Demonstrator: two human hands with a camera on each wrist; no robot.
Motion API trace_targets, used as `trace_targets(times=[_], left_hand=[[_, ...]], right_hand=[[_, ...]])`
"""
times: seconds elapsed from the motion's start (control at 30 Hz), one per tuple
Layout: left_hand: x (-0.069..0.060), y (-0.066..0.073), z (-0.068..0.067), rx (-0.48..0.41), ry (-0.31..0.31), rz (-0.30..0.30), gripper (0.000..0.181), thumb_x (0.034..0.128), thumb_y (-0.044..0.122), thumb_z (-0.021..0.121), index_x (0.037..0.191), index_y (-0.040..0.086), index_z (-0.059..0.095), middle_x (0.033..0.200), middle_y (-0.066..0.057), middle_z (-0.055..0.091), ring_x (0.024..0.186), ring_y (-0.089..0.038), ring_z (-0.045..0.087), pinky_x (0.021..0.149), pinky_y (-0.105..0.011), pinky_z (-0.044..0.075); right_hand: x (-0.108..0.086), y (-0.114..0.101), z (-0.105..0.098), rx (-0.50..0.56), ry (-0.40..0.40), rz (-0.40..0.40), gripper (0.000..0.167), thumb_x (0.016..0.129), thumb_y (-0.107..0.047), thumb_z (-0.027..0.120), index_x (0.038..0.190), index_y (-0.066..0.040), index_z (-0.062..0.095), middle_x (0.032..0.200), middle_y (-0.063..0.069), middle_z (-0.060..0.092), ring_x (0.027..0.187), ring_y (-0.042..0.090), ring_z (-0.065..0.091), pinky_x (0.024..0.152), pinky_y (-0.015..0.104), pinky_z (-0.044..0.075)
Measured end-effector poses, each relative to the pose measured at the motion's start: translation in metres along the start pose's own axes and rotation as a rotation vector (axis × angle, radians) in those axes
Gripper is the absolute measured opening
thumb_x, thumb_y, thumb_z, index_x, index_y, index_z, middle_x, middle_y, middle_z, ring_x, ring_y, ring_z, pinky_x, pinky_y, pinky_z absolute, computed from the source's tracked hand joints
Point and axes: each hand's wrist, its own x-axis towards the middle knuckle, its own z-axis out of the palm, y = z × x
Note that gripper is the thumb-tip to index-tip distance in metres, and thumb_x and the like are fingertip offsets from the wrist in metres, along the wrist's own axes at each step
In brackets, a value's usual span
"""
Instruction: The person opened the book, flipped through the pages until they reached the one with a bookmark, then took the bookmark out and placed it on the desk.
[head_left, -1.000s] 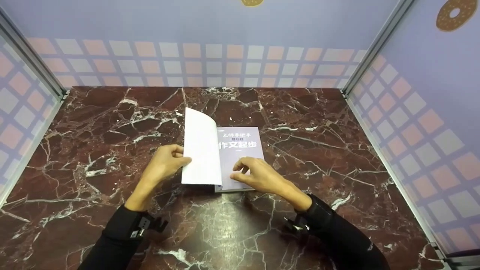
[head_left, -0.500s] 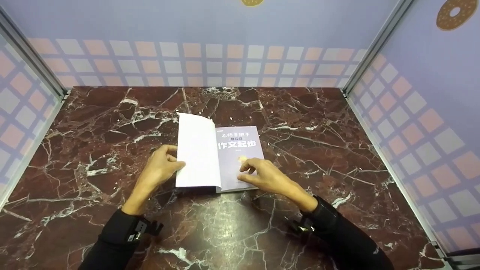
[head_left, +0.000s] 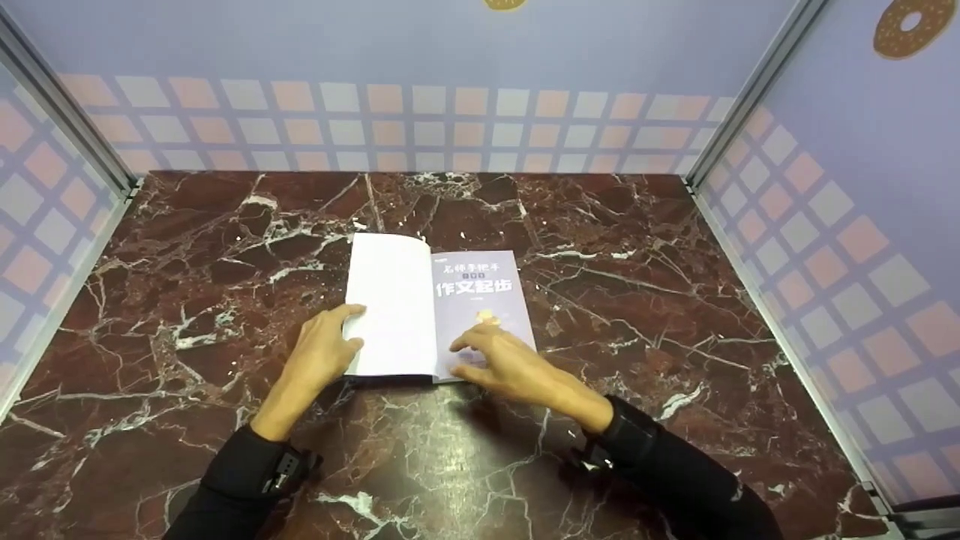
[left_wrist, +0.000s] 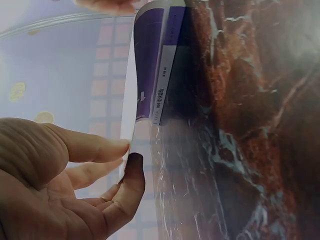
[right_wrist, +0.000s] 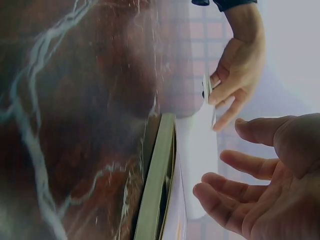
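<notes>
A book (head_left: 480, 270) lies on the table with its front cover turned to the left. The cover's white inside (head_left: 390, 304) faces up, and the lilac title page with Chinese lettering shows on the right. My left hand (head_left: 319, 349) pinches the cover's left edge; in the left wrist view the thumb is on the white side and a finger on the purple outside (left_wrist: 150, 60). The cover stands slightly off the table. Over the lower title page hovers my right hand (head_left: 510, 367), fingers loosely bent and holding nothing. In the right wrist view its fingertips (right_wrist: 202, 187) look apart from the book.
The tabletop (head_left: 645, 247) is dark red marble with white veins. Lilac panels with a pink-and-white check pattern (head_left: 386, 133) enclose the back and both sides, joined by metal corner posts (head_left: 757, 90). Black sleeves and wrist devices (head_left: 285, 465) cover both forearms.
The cover has swung further left and down, flatter than before. My left hand moved left with it, and its index finger now lies over the white side. My right hand's fingers have spread apart.
</notes>
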Motion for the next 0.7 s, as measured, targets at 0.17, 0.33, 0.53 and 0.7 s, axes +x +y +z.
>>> trace_targets(times=[0.17,0.33,0.53,0.7], left_hand=[[-0.005,0.0,0.004,0.05,-0.031,-0.021,0.057,0.0897,0.0,0.069,0.144,-0.008,0.053,0.135,-0.04,0.052,0.125,-0.053,0.052,0.108,-0.063,0.044],[-0.008,0.002,0.006,0.155,-0.091,-0.088,0.064,0.0926,0.015,0.071,0.151,0.001,0.049,0.14,-0.037,0.049,0.122,-0.057,0.053,0.097,-0.07,0.047],[-0.011,0.004,0.009,0.218,-0.115,-0.11,0.069,0.0932,0.023,0.072,0.154,0.004,0.046,0.139,-0.035,0.049,0.123,-0.055,0.053,0.096,-0.071,0.047],[-0.015,0.005,0.011,0.263,-0.12,-0.101,0.071,0.0933,0.024,0.073,0.154,0.002,0.045,0.131,-0.033,0.052,0.119,-0.052,0.056,0.095,-0.068,0.049]], right_hand=[[0.002,-0.008,0.011,-0.068,-0.041,-0.037,0.042,0.099,-0.024,0.069,0.133,-0.001,0.064,0.144,0.019,0.056,0.131,0.032,0.055,0.112,0.042,0.048],[0.003,-0.014,0.022,-0.151,-0.032,-0.116,0.04,0.099,-0.02,0.07,0.134,-0.001,0.064,0.151,0.023,0.049,0.136,0.033,0.051,0.113,0.036,0.046],[0.006,-0.017,0.035,-0.299,-0.025,-0.178,0.045,0.098,-0.022,0.07,0.137,-0.001,0.061,0.152,0.02,0.05,0.138,0.03,0.05,0.117,0.036,0.041],[0.011,-0.021,0.044,-0.427,-0.028,-0.202,0.048,0.099,-0.024,0.069,0.14,-0.002,0.058,0.148,0.018,0.054,0.133,0.029,0.053,0.115,0.036,0.044]])
